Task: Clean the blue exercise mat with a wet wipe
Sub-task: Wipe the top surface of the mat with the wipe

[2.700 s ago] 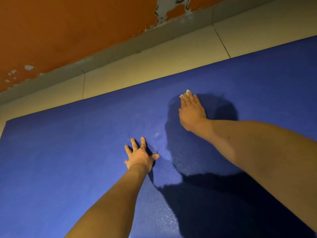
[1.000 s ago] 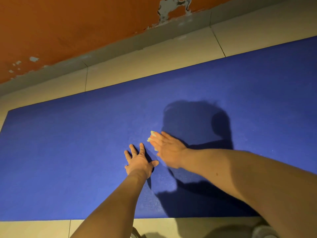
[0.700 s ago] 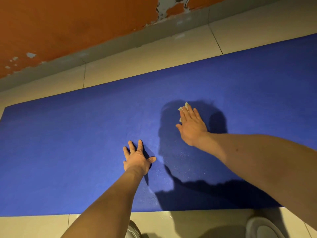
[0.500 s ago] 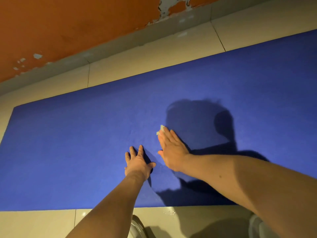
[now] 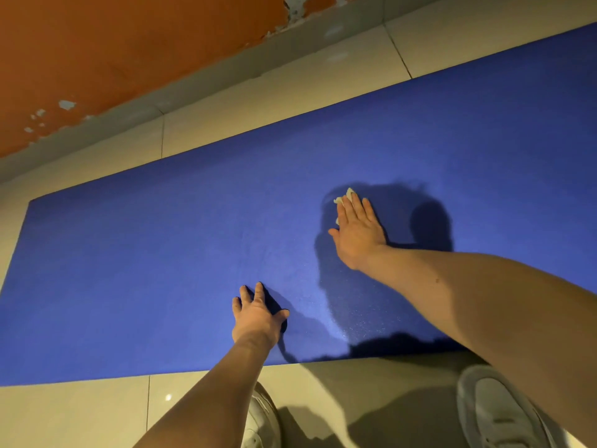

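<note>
Just under the right hand's (image 5: 357,236) straight fingers (image 5: 353,208) lies the wet wipe (image 5: 345,196).

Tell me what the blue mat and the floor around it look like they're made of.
Blue mat: likely foam or rubber, matte, finely pebbled where light catches it. Floor: probably glazed ceramic tile, glossy, with grout lines and a bright reflection.

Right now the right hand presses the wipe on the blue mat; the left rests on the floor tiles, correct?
No: head view shows the left hand on the blue mat too, not the tiles. The right hand presses the wipe.
</note>
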The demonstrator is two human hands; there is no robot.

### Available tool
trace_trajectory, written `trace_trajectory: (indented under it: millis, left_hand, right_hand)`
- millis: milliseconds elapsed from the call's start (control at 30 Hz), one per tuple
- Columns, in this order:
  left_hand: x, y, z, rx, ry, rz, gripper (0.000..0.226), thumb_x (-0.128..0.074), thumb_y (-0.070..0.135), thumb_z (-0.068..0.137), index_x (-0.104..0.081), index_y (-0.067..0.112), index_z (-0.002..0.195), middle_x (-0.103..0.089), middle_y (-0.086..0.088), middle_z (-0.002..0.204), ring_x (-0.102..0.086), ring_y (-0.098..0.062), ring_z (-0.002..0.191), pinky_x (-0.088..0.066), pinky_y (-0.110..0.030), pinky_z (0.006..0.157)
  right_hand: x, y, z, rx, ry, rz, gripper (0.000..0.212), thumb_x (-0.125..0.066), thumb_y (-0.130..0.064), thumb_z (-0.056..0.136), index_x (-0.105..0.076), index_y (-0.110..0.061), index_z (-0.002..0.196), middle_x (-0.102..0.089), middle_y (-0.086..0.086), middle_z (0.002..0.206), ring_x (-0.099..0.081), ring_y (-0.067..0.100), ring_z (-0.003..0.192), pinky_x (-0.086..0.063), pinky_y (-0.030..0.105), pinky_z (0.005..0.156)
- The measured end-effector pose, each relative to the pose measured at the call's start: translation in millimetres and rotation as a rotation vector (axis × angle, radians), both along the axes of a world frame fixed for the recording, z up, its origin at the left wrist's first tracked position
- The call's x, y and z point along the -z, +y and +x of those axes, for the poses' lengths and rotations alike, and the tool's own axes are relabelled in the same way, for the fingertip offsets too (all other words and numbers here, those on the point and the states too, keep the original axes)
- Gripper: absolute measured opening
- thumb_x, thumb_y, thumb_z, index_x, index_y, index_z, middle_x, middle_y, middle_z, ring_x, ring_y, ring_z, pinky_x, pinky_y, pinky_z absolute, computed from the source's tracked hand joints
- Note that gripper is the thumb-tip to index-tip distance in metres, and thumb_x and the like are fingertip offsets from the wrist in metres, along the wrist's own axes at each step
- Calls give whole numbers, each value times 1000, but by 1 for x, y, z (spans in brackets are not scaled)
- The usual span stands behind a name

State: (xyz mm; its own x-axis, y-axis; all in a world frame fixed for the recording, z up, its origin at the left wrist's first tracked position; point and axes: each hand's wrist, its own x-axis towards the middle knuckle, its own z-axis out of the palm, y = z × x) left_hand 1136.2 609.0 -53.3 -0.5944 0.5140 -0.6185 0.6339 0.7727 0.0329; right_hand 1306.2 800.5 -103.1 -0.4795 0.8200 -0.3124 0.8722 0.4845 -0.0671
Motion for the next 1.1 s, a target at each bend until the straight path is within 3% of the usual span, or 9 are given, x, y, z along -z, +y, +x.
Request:
trace_trajectory:
  millis: [167, 300, 400, 467, 600, 733, 867, 967, 1100]
  left_hand:
    - [1, -6, 5, -8, 0, 8, 87, -60, 49, 95, -4, 32, 160, 11, 6, 166, 10, -22, 153, -33, -47, 114]
    - [2, -2, 5, -10, 1, -14, 88, -60, 48, 95, -4, 30, 160, 11, 5, 167, 9, -24, 153, -29, -46, 116]
    - [3, -2, 5, -11, 0, -27, 87, -59, 48, 96, -3, 31, 160, 14, 6, 166, 11, -24, 153, -31, -47, 115]
    - [4, -4, 6, -5, -3, -25, 86, -58, 48, 97, -2, 32, 160, 15, 6, 166, 12, -24, 153, -33, -48, 114]
    - [4, -6, 7, 10, 10, -27, 86, -56, 49, 98, 0, 32, 160, 16, 5, 166, 14, -24, 153, -36, -47, 112]
    - [2, -7, 8, 13, 1, -24, 85, -55, 49, 98, 0, 32, 160, 17, 5, 166, 14, -24, 153, -37, -47, 110]
    - [3, -8, 6, 19, -12, -19, 86, -57, 51, 96, -1, 33, 160, 15, 6, 166, 13, -23, 153, -32, -49, 113]
    - [3, -12, 3, 56, -9, -25, 90, -59, 52, 94, 0, 33, 159, 15, 5, 166, 13, -23, 153, -30, -49, 115]
    - [5, -14, 0, 74, 8, -43, 90, -59, 52, 94, 1, 35, 159, 17, 6, 166, 13, -22, 153, -32, -51, 113]
  right_hand:
    - [6, -72, -30, -71, 175, -56, 72, -22, -43, 109, 7, 1, 158, 12, 15, 168, 23, 34, 152, 7, 48, 125]
    - [12, -121, -47, -311, 89, 58, 72, -12, -47, 108, 11, 1, 157, 13, 17, 167, 22, 39, 151, 0, 51, 125]
    - [11, -97, -33, -384, 203, 39, 69, -30, -44, 108, -9, -5, 161, -5, 6, 170, 11, 31, 155, 2, 48, 125]
    - [7, -74, -11, -294, 247, 41, 66, -41, -41, 106, -21, -8, 159, -16, 1, 168, 5, 26, 156, -1, 45, 125]
    - [6, -46, 23, -55, 55, 75, 65, -15, -41, 109, 7, -7, 160, 13, 4, 169, 22, 27, 153, 5, 48, 125]
    - [2, -57, 10, 109, 104, -16, 68, -16, -40, 109, 10, -1, 158, 15, 12, 168, 24, 32, 152, 5, 49, 125]
    - [4, -111, -21, -60, 266, -141, 73, -31, -42, 108, 5, -6, 160, 16, 13, 168, 23, 30, 153, 11, 43, 125]
    - [6, -153, -29, -392, 154, -33, 71, -19, -45, 109, 11, -2, 157, 18, 12, 166, 27, 36, 150, 7, 49, 125]
    - [7, -130, -21, -457, 213, 0, 69, -30, -43, 109, -5, -6, 161, 0, 6, 170, 17, 28, 154, 8, 45, 125]
